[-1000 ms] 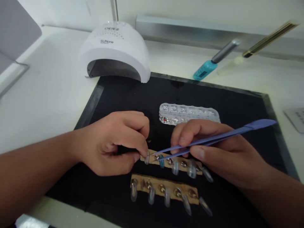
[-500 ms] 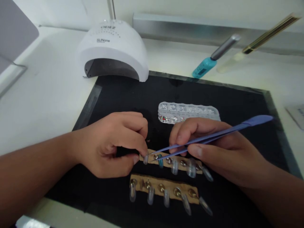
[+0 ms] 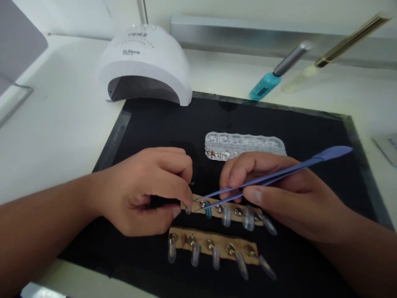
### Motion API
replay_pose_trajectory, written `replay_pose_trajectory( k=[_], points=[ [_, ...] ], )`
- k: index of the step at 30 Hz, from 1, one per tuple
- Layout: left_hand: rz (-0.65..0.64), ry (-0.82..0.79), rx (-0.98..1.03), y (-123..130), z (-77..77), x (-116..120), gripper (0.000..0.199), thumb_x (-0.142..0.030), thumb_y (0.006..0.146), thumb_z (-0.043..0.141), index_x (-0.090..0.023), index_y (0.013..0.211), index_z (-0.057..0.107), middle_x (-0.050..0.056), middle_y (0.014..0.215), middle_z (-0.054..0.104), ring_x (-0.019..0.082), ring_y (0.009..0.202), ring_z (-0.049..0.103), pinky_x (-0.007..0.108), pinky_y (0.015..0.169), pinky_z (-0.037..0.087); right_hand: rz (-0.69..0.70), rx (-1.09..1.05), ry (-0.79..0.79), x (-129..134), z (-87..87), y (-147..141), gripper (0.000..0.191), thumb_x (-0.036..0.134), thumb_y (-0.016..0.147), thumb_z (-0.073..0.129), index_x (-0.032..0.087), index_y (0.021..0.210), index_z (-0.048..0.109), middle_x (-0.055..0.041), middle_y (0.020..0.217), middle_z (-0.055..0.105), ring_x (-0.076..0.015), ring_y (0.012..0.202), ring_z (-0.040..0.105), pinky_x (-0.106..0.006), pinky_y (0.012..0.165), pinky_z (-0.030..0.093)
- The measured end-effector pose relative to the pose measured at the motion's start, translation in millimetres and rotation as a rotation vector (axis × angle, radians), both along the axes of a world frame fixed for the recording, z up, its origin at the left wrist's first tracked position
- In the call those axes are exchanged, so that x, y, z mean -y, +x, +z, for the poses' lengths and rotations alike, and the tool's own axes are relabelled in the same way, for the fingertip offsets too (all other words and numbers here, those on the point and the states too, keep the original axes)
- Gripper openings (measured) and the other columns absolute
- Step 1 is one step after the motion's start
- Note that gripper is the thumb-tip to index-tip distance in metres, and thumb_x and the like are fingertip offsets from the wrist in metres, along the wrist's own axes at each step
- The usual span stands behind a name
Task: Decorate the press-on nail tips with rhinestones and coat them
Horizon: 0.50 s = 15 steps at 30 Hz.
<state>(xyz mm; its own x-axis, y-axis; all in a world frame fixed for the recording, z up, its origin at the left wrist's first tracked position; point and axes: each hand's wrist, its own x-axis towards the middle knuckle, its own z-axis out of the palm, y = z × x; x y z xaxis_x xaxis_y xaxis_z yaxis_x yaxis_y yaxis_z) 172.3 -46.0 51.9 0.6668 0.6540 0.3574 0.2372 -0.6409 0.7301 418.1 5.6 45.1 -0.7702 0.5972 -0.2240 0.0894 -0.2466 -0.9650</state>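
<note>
My left hand [image 3: 145, 188] pinches the upper nail strip's [image 3: 235, 213] end while my right hand [image 3: 279, 194] grips blue tweezers [image 3: 273, 176], tips at its first nail [image 3: 188, 209].

On the domed top of a white nail lamp [image 3: 144, 62], standing at about eleven o'clock beyond the black mat [image 3: 310, 124], dark letters spell "SUNone", with a smaller line beneath it too fine to read. Higher on the same dome, a blurred word in capitals appears to read "OEIEZ", though its letters cannot be made out with certainty. A dark label on the teal bottle [image 3: 265, 86], lying at one o'clock, and a pale card [image 3: 387, 147] at the three o'clock edge both carry print too small to read.
</note>
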Motion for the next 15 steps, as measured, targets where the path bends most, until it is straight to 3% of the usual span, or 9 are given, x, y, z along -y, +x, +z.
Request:
replay_pose_trajectory(
  k=[15],
  points=[
    [-0.019, 0.185, -0.136, 2.3, 2.3, 3.8, 0.012, -0.007, 0.076, 0.054, -0.011, 0.078, 0.066, 0.008, 0.075, 0.057, 0.016, 0.065, 0.042, 0.034, 0.061, 0.036, -0.058, -0.057, -0.027, -1.5, -1.2, -1.9, 0.019, 0.039, 0.080, 0.075, 0.021, 0.079, 0.069, -0.0027, 0.072, 0.066, -0.0144, 0.066, 0.059, -0.025, 0.058, 0.047]
  ],
)
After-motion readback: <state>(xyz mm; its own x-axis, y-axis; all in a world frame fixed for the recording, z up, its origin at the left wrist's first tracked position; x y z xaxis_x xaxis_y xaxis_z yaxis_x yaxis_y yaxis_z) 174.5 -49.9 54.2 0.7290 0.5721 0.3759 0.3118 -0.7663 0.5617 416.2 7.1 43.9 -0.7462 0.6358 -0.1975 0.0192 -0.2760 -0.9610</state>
